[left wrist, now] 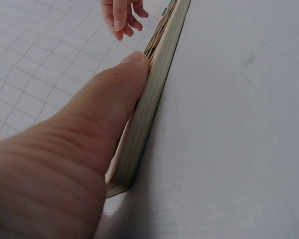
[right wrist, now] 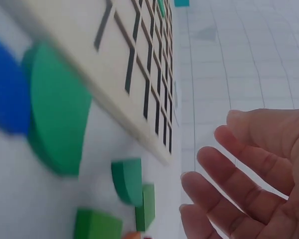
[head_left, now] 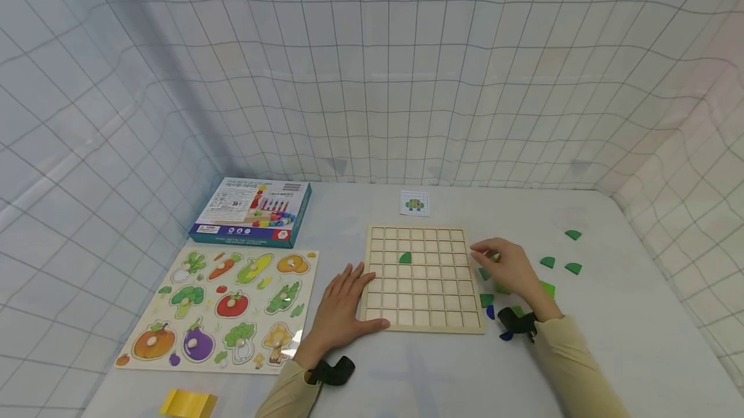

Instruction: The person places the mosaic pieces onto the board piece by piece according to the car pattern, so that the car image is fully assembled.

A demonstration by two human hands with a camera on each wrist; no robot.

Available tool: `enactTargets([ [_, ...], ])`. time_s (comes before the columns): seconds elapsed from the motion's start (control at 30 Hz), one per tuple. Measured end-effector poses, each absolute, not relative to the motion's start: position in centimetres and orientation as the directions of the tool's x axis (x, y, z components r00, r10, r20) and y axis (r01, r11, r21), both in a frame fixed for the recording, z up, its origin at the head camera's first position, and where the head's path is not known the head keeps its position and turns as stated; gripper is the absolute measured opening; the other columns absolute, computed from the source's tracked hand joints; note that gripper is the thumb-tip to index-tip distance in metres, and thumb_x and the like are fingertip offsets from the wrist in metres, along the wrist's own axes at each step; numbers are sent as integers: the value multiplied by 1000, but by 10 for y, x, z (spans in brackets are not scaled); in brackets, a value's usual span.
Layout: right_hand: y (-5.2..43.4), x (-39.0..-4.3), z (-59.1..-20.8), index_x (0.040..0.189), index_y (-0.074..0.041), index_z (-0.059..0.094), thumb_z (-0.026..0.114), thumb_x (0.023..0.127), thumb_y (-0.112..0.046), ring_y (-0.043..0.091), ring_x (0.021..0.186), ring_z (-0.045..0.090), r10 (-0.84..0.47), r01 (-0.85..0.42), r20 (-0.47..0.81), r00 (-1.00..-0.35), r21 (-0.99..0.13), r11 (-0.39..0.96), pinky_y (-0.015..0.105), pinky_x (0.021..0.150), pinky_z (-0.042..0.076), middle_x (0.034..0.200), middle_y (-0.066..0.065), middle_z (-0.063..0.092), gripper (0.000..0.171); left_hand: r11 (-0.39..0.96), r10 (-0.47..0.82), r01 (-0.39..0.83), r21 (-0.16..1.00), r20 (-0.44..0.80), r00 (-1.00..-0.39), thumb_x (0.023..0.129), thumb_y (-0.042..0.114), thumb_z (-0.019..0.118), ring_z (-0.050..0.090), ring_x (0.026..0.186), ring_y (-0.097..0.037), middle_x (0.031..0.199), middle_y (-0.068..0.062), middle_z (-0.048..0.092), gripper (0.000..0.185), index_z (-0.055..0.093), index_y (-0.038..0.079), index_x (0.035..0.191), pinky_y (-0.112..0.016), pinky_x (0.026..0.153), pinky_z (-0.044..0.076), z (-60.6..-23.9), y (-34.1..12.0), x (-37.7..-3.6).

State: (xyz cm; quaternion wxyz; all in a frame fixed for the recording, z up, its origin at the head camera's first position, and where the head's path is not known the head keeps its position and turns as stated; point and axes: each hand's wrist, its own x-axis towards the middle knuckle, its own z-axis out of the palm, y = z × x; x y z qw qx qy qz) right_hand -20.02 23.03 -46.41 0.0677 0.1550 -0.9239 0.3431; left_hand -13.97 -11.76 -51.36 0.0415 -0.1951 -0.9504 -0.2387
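Head view, pale gridded board (head_left: 424, 279) — one green piece (head_left: 405, 258), left hand (head_left: 343, 305) flat, right hand (head_left: 508, 266) seemingly loose-fingered.

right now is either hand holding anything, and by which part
Nothing is gripped. The left hand rests flat against the wooden grid board at its left edge. The right hand hovers open over the green pieces.

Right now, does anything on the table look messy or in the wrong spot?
Not much. One green piece sits in the wooden grid board; the other green pieces lie scattered loose to its right. A yellow block sits alone at the near edge.
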Motion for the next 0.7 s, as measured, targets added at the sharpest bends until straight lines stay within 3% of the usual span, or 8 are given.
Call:
enactTargets([
  [0.27,251,-199,-460,108,-4,67,65,86,-16,15,64,55,-165,-193,103,-981,-616,763,26,55,43,94,11,64,25,814,350,387,434,167,-922,69,68,63,14,142,-26,152,-5,25,91,37,19,141,-44,113,14,-513,-118,-140],
  [0.43,255,-203,-460,108,-3,67,67,85,-17,23,83,57,-174,-182,71,-982,-586,790,31,64,46,99,13,63,27,807,351,391,442,173,-920,69,67,64,15,141,-28,152,-6,25,91,38,18,141,-45,113,14,-511,-118,-139],
  [0.7,260,-212,-465,104,-3,69,68,83,-13,32,91,57,-222,-225,71,-973,-528,819,47,75,49,98,17,62,24,813,352,386,435,161,-922,69,68,63,14,142,-26,152,-5,24,90,37,20,142,-45,113,15,-511,-117,-139],
])
